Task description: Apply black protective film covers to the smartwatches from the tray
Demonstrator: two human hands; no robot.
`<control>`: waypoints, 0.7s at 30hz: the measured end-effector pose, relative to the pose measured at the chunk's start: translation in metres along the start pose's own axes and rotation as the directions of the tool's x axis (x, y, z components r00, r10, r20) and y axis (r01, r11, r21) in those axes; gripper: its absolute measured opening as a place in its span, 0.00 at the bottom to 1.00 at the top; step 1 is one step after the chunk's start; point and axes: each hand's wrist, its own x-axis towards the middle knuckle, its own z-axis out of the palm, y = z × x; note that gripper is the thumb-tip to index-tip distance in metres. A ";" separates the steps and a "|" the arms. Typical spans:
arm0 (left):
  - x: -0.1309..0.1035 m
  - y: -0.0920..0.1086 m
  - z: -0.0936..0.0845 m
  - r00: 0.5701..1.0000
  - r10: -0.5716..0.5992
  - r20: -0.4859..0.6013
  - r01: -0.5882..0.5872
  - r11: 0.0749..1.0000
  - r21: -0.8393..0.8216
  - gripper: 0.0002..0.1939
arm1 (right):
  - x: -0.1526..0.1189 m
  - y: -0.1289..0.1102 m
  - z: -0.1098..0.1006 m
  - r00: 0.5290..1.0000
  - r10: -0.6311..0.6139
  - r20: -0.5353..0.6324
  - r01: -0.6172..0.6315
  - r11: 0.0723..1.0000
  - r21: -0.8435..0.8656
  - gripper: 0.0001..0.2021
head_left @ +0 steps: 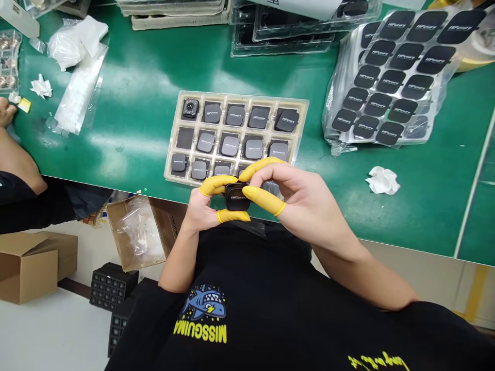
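Observation:
Low over the table's near edge, my left hand (204, 206) grips a black square smartwatch body (235, 197) between thumb and fingers. White lettering shows on its dark face. My right hand (297, 198) is pinched at the watch's right edge, thumb and index finger close together; whether a film is between them I cannot make out. Yellow finger cots cover several fingertips of both hands. Just beyond lies a compartment tray (174, 121) of similar watch bodies, its near right part hidden by my hands. One watch (191, 108) at its far left corner shows its sensor side.
Stacked sheets of black square film labels (392, 81) lie on the right, with crumpled white paper (382, 180) nearer. Clear trays (282, 46) are piled at the back. Plastic bags (79, 82) and a co-worker's arm (17, 159) are left. Cardboard boxes (38, 268) stand below.

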 end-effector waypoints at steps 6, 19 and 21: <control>0.002 0.003 0.001 0.998 0.056 -0.039 -0.056 0.998 -0.015 0.42 | 0.001 -0.002 0.001 1.000 -0.010 0.010 0.010 1.000 -0.001 0.09; -0.001 -0.001 0.000 0.998 0.030 -0.049 -0.032 0.999 -0.030 0.43 | 0.001 -0.002 0.002 1.000 -0.010 0.011 0.010 1.000 0.024 0.10; -0.001 -0.001 0.000 0.998 0.028 -0.053 -0.029 0.999 -0.022 0.44 | 0.001 -0.001 0.002 1.000 -0.002 0.009 0.002 1.000 0.027 0.11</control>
